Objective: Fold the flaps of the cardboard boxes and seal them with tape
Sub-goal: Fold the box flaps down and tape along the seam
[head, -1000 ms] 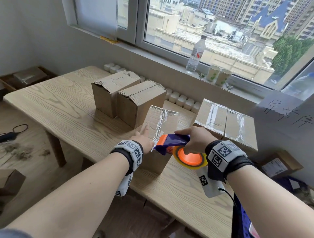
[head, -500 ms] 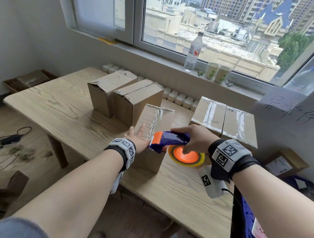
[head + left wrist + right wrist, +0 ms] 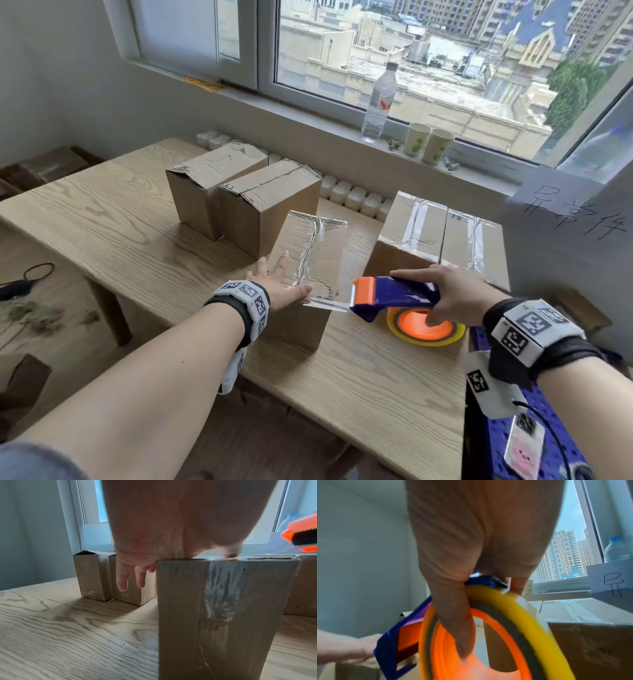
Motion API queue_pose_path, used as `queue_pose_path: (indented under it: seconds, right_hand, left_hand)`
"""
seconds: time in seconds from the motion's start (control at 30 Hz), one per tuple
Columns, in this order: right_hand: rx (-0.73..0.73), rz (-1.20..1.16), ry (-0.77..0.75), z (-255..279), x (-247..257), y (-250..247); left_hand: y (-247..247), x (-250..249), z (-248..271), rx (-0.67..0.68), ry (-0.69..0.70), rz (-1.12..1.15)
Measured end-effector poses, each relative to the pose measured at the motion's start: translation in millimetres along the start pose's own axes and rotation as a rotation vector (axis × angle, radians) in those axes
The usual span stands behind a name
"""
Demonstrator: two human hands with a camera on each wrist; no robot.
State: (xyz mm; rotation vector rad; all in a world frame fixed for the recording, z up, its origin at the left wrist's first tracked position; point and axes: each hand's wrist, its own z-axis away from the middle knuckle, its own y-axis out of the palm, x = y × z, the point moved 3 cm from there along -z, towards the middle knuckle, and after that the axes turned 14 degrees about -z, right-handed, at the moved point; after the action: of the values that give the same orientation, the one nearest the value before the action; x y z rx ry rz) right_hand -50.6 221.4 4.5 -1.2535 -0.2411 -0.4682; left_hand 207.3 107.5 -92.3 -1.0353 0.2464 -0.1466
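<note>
Nearest the person, the right hand (image 3: 455, 298) is wrapped around the blue handle of the tape dispenser (image 3: 397, 298), thumb hooked through the orange core of the roll in the right wrist view, fingers closed over the top. The dispenser's orange cutter end points left, and a clear strip of tape (image 3: 325, 304) runs from it, apparently unbroken, to the near top edge of the middle box (image 3: 308, 260). So the box lies just left of the dispenser, and the strip spans the short gap between them. The left hand (image 3: 274, 284) lies flat with fingers straight and spread on the box's top at its near left corner, thumb pressing where the tape meets the near edge; in the left wrist view some fingers hang past the left side, holding nothing. The box's top runs long from near to far, with glossy tape already along its seam. Judging from this, the coming move is to tear or pull the strip at the near edge, and the right hand is placed for it while the left steadies the box. Farther left stand two untaped boxes (image 3: 246, 195); far right, two taped boxes (image 3: 442, 236).
</note>
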Motion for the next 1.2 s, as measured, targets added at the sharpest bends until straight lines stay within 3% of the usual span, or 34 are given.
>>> queue_pose_path:
  seconds: [0.17,0.8,0.97,1.2]
  right_hand:
    - [-0.002,0.023,0.01,-5.6,-5.8,18.8]
    - [-0.057,-0.048,-0.027,7.5,-19.5,14.1]
    - [-0.035,0.005,0.039,13.7,-34.7,11.4]
    - [0.003,0.101,0.047,-14.4,-22.5,48.3]
  left_hand:
    - [0.3,1.0,0.2,0.0,0.006,-0.001]
    - [-0.5,-1.1,4.5,-0.012,-0.013,0.0]
    - [0.7,-2.2,3.5,-0.011,-0.006,-0.012]
    - [3.5,-1.2,-1.8,-0.014,-0.021,0.002]
